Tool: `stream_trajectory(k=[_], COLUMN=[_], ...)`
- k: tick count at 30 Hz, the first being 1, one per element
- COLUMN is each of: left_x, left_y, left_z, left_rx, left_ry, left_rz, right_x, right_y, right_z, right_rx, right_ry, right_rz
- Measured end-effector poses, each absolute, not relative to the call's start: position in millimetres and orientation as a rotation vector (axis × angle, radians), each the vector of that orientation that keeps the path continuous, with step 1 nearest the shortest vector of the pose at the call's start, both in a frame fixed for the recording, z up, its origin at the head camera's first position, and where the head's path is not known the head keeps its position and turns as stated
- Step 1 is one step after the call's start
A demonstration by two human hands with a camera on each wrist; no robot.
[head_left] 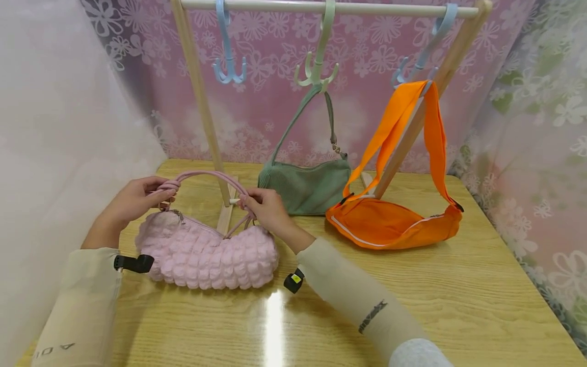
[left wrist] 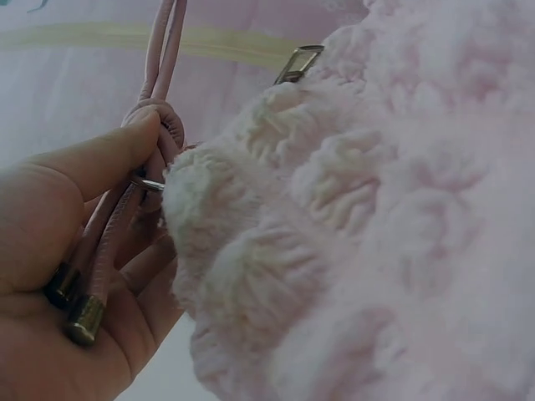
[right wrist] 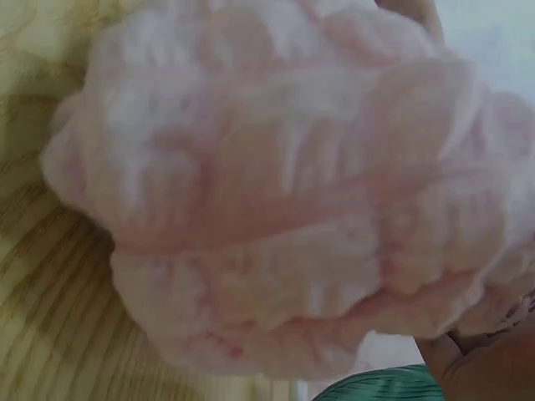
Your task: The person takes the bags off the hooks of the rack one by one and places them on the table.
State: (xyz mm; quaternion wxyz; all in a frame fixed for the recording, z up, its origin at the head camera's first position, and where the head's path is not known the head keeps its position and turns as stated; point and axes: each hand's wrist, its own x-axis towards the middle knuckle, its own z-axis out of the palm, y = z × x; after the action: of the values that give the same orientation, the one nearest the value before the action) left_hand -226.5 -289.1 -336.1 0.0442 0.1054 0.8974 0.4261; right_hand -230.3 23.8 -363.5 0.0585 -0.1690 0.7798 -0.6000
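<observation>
A puffy pink handbag [head_left: 211,255] is at the left of the table, held by its strap [head_left: 206,173] between both hands. My left hand [head_left: 142,196] grips the knotted strap end; in the left wrist view, its thumb presses the cords just below the knot [left wrist: 159,117], and two metal-tipped cord ends [left wrist: 86,319] hang over the palm. My right hand [head_left: 268,206] pinches the strap's other end above the bag's right side. In the right wrist view the bag [right wrist: 276,184] hides most of that hand.
Behind stands a rack with a white rail [head_left: 275,6] and three pronged hooks. A green bag [head_left: 312,186] hangs by its strap from the middle hook [head_left: 316,71]. An orange bag [head_left: 394,221] has its strap over the right blue hook [head_left: 419,66]. The left blue hook [head_left: 228,66] holds nothing.
</observation>
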Motion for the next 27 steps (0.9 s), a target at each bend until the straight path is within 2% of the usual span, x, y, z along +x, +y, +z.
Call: stream_trajectory(k=[27], left_x=[-243.8], left_y=[-296.9], left_z=[-358.2], left_rx=[0.174], left_ry=[2.690], left_rz=[1.127], right_x=[-245.0], right_y=[8.5], right_z=[-394.4], right_rx=[-0.317], right_ry=[2.143], right_rz=[-1.893])
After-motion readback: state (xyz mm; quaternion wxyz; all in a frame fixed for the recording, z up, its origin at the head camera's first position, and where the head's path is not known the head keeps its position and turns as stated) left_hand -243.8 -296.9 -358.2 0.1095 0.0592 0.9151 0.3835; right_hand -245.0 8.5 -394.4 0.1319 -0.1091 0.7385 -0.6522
